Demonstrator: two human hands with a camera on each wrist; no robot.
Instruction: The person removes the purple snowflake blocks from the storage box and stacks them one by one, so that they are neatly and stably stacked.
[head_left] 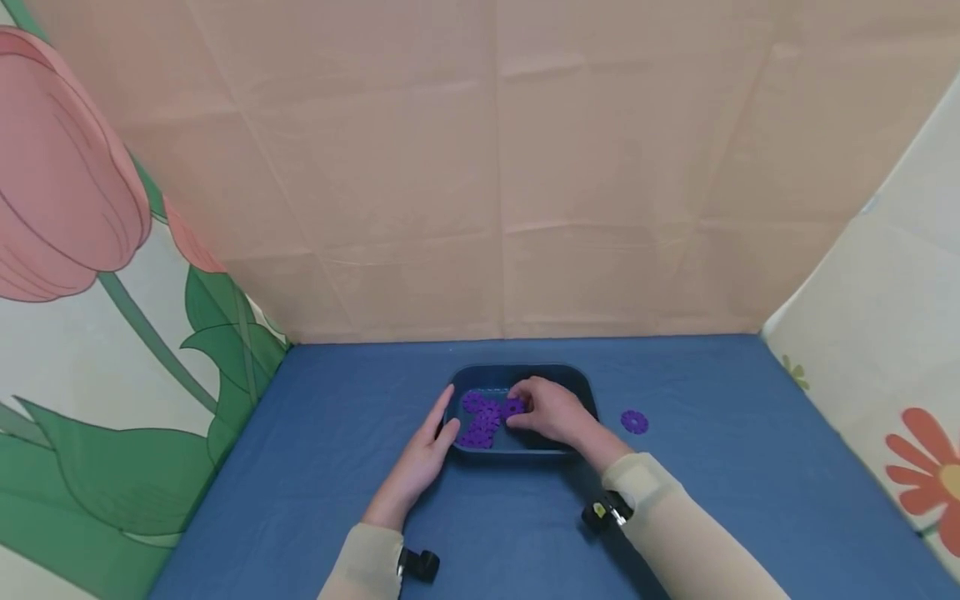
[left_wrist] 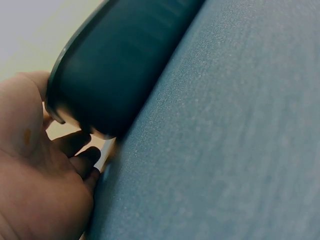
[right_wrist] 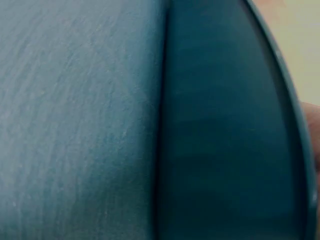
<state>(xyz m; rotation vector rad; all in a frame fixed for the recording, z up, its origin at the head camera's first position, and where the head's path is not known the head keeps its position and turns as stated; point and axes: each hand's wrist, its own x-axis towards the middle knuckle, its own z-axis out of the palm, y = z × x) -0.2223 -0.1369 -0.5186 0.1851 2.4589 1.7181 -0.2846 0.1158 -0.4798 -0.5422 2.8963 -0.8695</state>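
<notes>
A dark blue tray (head_left: 510,455) stands on the blue cloth, with several purple interlocking discs (head_left: 480,425) at its left end. My left hand (head_left: 420,458) holds the tray's left end, thumb over the rim and fingers along the outside. In the left wrist view, the tray (left_wrist: 115,70) has some fingertips hidden behind it. My right hand (head_left: 551,408) reaches into the tray and pinches one purple disc (head_left: 513,407) between thumb and fingers. From the right wrist, the tray's outer wall (right_wrist: 230,130) hides most of that hand.
One loose purple disc (head_left: 634,422) lies on the cloth to the right of the tray. A blue cloth (head_left: 337,400) covers the table. Behind it hangs a plain tan sheet (head_left: 495,208), with flower-patterned panels (head_left: 150,350) at the sides.
</notes>
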